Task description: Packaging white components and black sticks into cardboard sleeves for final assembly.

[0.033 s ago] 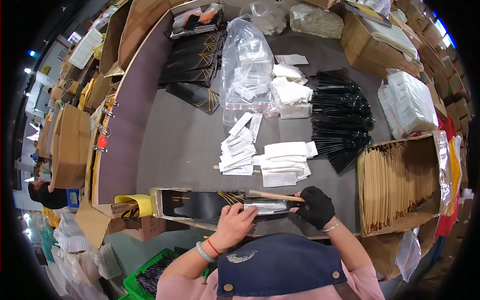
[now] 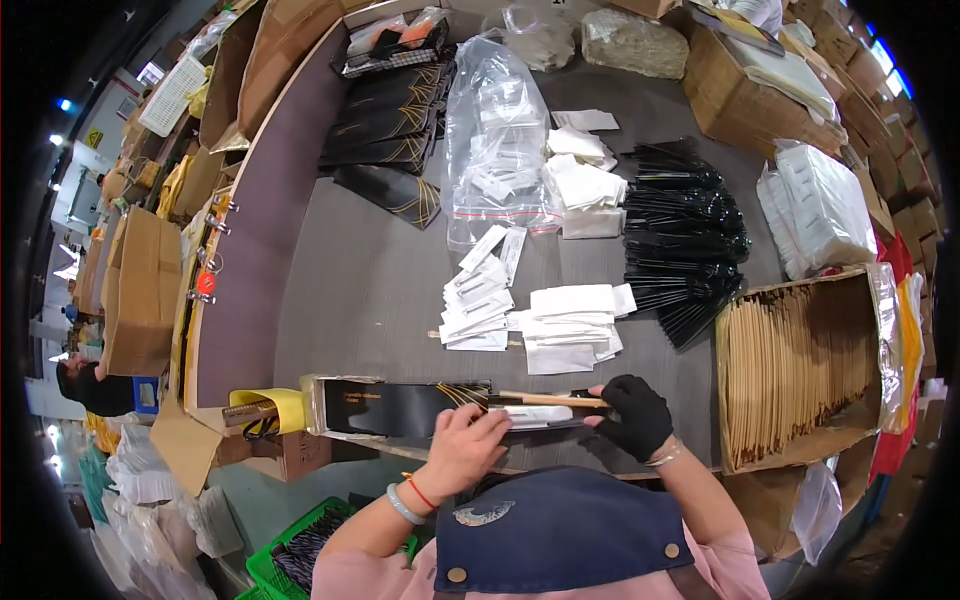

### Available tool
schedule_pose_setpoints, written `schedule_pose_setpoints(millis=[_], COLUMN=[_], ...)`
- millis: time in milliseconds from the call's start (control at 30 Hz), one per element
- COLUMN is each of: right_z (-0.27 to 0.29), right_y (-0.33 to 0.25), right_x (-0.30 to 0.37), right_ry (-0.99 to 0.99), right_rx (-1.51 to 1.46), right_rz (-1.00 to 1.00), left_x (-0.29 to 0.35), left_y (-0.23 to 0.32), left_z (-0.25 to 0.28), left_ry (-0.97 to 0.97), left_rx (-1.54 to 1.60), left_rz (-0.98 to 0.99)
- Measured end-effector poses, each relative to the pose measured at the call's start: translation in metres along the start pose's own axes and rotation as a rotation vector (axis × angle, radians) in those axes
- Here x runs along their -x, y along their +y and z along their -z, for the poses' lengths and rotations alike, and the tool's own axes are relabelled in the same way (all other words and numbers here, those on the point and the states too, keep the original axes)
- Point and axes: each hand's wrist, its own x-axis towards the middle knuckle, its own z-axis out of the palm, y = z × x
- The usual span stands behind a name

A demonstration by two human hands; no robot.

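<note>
A black printed paper sleeve (image 2: pixel 400 408) with gold lines lies lengthwise in a shallow carton tray at the table's front edge. My left hand (image 2: pixel 468 445), bare, presses its bent fingers on the sleeve's right end. At that end lie a pair of wooden chopsticks (image 2: pixel 540 398) and a small white packet (image 2: pixel 538 414), partly over a dark piece. My right hand (image 2: pixel 637 415), in a black glove with bare fingertips, pinches the chopsticks' right end and the dark piece between thumb and finger. How far the contents reach inside the sleeve is hidden.
Beyond my hands lie white packets (image 2: pixel 480 305) and folded white napkins (image 2: pixel 570 325). Black wrapped bundles (image 2: pixel 685 220) are stacked at right, near a carton of wooden chopsticks (image 2: pixel 795 375). More black sleeves (image 2: pixel 385 120) lie far left, beside a clear plastic bag (image 2: pixel 495 130).
The chopsticks, tilted above the sleeve's end before, now lie level along it and lower. My right hand keeps nearly the same place; my left fingers have shifted slightly left.
</note>
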Motion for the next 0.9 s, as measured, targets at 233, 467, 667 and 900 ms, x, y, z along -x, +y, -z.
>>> schedule_pose_setpoints(millis=[233,467,667,900], right_z=[-0.009,-0.046,-0.064,-0.019], right_y=[0.01,0.001,-0.026,-0.04], right_x=[0.0,-0.013,-0.01,-0.024], right_ry=[-0.114,-0.018,0.062,0.079], right_rx=[0.246,-0.241,-0.378,0.285], right_rz=[0.212,0.178,-0.091,0.206], left_x=[-0.006,-0.037,-0.048,-0.062], left_y=[-0.024,-0.005,0.002,-0.001], left_z=[0.019,0.003,-0.007,0.009], left_ry=[0.011,0.025,0.001,-0.173], left_rx=[0.129,0.154,0.138,-0.007], left_rz=[0.162,0.111,0.075,-0.099])
